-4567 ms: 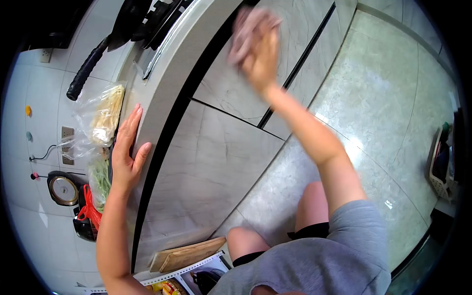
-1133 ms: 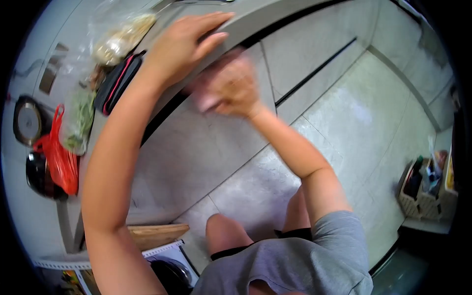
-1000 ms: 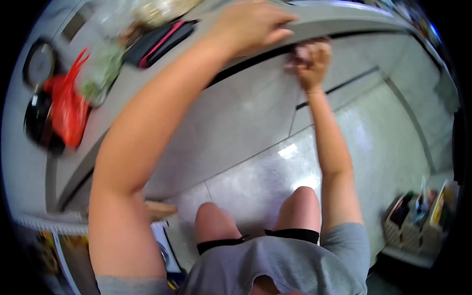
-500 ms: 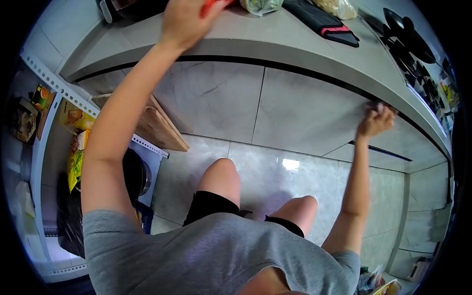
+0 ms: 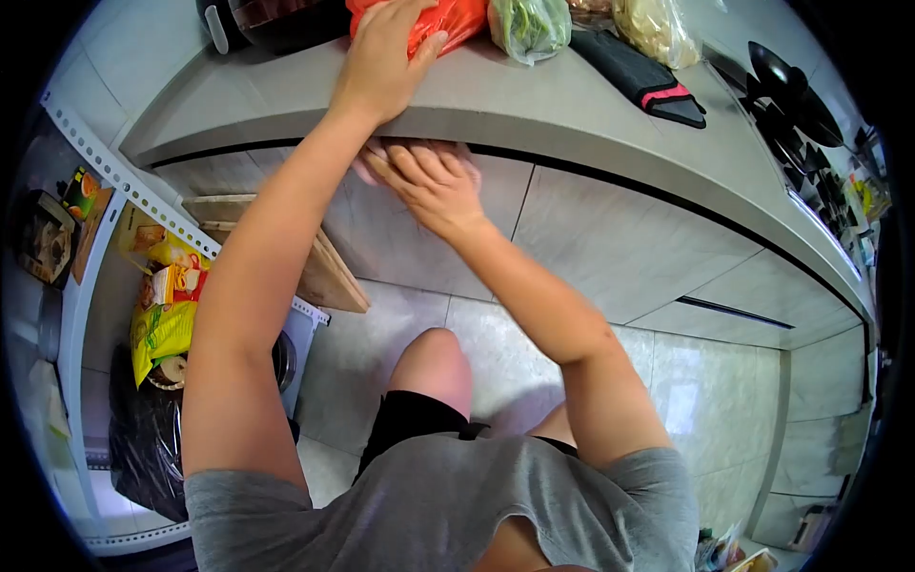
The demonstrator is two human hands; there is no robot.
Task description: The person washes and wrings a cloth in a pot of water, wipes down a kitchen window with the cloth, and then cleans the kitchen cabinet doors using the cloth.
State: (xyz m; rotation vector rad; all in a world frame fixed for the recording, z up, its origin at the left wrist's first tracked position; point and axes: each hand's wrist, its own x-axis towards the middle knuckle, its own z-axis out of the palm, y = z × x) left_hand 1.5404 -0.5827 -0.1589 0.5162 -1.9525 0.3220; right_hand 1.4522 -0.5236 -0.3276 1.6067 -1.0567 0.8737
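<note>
Your right hand (image 5: 434, 186) grasps a pink cloth (image 5: 464, 160), bunched beneath the fingers. The cloth sits against the top of the cabinet front (image 5: 620, 224), just under the overhang of the countertop (image 5: 534, 91). Your left hand (image 5: 386, 65) lies over a red plastic bag (image 5: 462, 24) on the countertop; thumb and forefinger stand apart with red film showing between them. Whether those fingers pinch any of it, you cannot tell from this view.

Risks, by judgement: a loose fold of cloth could snag in the black gap (image 5: 610, 176) under the overhang if you push it upward. Your knuckles could scrape the countertop's underside if the wrist rises. Leaning on the left hand could make the thin bag slide, nudging the bag of greens (image 5: 529, 29) just beside it. A low, wide sweep toward the shelf side could knock the wooden boards (image 5: 334, 272) propped near the cabinet.

Materials: cloth soft and crumpled; red film thin, shiny, creased. Countertop grey and smooth, its front edge bowed in this view. Cabinet panels pale with marble-like veining. Boards flat, light-grained, tilted. A dark pouch (image 5: 639, 76) with pink trim lies flat; floor tiles (image 5: 534, 329) glossy.
</note>
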